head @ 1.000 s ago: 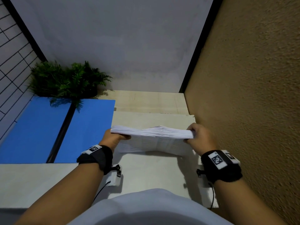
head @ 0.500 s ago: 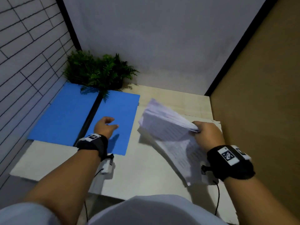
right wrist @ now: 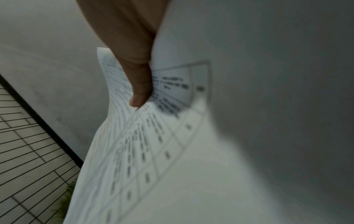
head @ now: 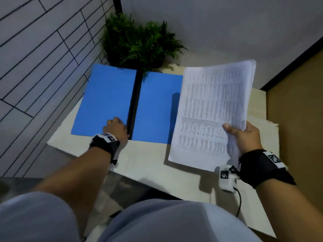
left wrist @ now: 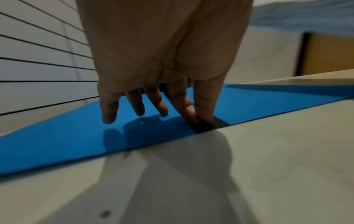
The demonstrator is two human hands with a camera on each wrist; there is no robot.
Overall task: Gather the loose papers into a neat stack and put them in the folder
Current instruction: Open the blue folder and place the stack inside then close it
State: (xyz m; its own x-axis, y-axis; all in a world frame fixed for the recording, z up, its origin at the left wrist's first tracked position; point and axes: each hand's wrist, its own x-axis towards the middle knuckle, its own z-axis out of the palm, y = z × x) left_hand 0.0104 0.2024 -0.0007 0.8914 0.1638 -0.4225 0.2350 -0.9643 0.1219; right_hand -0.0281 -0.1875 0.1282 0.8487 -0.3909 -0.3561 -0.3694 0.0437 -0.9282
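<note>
Since half a second ago, we have slid our left hand [head: 116, 128] from the right blue panel across to the folder's [head: 157, 109] black spine, and the stack of papers [head: 211, 112] has turned from edge-on to face-up, its printed columns now showing to us. Our right hand [head: 244, 137] grips that stack at its near right edge, thumb [right wrist: 140, 84] on the top sheet and the other fingers hidden beneath; the sheets are lifted off the table [head: 150, 159] and tilt away from the hand, their left edge overlapping the folder's right panel in the head view. Our left hand is spread with straight fingers [left wrist: 134, 103] pointing down onto the open folder: the thumb and first finger press together at the near end of the spine, and the other 3 touch or hover just above the left panel, we cannot tell which. Beyond the left hand, at the far end of the folder, stands a green plant [head: 138, 41]. Left of it runs a tiled wall [head: 43, 58].
</note>
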